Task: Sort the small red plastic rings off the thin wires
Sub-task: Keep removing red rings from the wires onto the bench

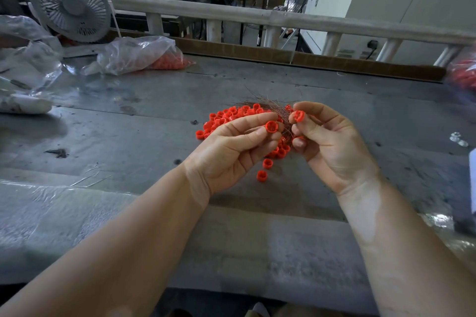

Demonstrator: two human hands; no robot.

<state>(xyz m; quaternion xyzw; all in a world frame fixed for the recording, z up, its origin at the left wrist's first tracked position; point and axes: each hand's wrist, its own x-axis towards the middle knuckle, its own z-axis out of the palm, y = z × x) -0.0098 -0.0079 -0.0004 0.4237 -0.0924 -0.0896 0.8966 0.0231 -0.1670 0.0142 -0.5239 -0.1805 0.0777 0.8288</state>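
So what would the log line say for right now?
left hand: pinches red ring | right hand: pinches another ring | wires: behind hands | loose rings: on table

Two hands work here, the left hand pinching one red ring and the right hand pinching another ring. Dozens more lie in one loose pile, too many to count, beside one tangle of thin wires. Two bags of red pieces and one white fan sit at the table's far side.

left hand pinching, right hand pinching
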